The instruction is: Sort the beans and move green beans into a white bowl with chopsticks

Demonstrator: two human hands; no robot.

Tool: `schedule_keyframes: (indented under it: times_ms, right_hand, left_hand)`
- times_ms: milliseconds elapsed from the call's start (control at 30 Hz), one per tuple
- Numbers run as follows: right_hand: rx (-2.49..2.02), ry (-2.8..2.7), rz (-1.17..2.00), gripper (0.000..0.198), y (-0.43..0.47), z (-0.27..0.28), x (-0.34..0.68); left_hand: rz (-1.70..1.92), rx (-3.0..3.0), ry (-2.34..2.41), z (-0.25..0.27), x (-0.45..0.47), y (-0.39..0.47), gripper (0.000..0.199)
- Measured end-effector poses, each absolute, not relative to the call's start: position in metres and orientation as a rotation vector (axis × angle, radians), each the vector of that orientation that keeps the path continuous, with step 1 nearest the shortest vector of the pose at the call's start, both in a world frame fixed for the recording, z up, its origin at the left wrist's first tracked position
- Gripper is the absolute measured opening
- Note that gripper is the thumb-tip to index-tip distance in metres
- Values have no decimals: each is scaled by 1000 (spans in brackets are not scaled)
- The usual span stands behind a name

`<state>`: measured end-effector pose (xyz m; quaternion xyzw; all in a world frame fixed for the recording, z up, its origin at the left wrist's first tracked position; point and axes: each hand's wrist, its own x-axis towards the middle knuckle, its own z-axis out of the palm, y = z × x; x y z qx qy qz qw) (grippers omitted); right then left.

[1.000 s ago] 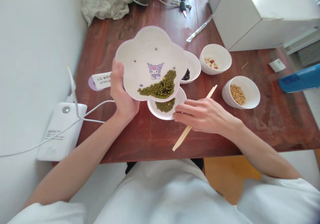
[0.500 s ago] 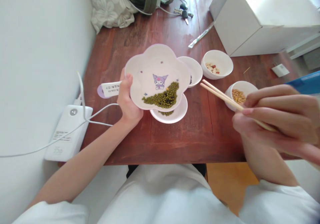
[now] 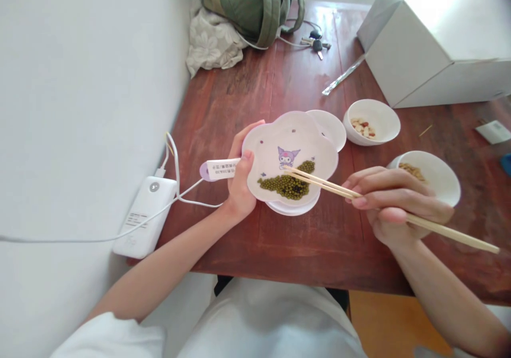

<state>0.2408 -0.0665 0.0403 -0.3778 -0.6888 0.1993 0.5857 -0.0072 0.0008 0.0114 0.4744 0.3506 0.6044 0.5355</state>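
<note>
My left hand (image 3: 241, 179) grips a flower-shaped plate (image 3: 275, 137) by its left rim, thumb on top, beside a labelled tab handle (image 3: 219, 169). A cartoon figure is printed on the plate, and green beans (image 3: 285, 185) with some dark ones lie along its lower side. In my right hand (image 3: 399, 203) is a pair of wooden chopsticks (image 3: 323, 182), their tips over the middle of the plate just above the beans. Nothing can be made out between the tips. Two white bowls, a lower one (image 3: 293, 209) and an upper one (image 3: 334, 126), are partly hidden by the plate.
One white bowl (image 3: 385, 126) holds nuts, another (image 3: 445, 179) yellowish kernels. A white box (image 3: 415, 65), keys (image 3: 317, 45), a wrapper strip (image 3: 343, 75) and a green bag (image 3: 243, 6) lie farther back. A power bank (image 3: 146, 217) with cables leans at the left wall (image 3: 88, 81).
The chopsticks have moved left from near the kernel bowl to over the plate. The whole view has shifted, so the table and plate appear farther right and lower.
</note>
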Motion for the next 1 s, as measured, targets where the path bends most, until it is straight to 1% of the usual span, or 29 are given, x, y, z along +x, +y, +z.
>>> schedule_keyframes:
  times_ms: [67,200,433,533,633,700,767,867,967,1000]
  right_hand:
    - [-891,-1675,391,26,-68,40,242]
    - [-927,-1769,280,31,-66,38,238]
    - [-938,-2009,201,21,-64,36,244]
    - [-929,-2071,218,17,-62,36,249]
    - [-929,-2057,272,24,-59,35,252]
    - [-917,-2041,304,25,-57,34,251]
    - [-904,-2029,345,21,-56,33,250]
    - [-931,-1986,405,7,-55,33,246]
    - [-960,-1945,430,11,-54,33,245]
    - [-952,-1940,444,10,-54,33,245]
  left_hand:
    - [1445,1131,830,8,-7,0,43]
    - [1474,1148,820,5,-6,-4,42]
    - [1441,1218,812,1,-3,-6,44]
    - [1474,1199,853,0,0,-4,43]
    - [1492,1198,851,1,4,-3,41]
    - [1498,1195,831,0,7,-2,38]
    - [1527,1161,781,-1,10,-1,38]
    - [1531,1096,748,-5,14,0,42]
    - [1520,1101,748,-8,15,0,46]
    - [1523,1112,750,-8,15,0,46]
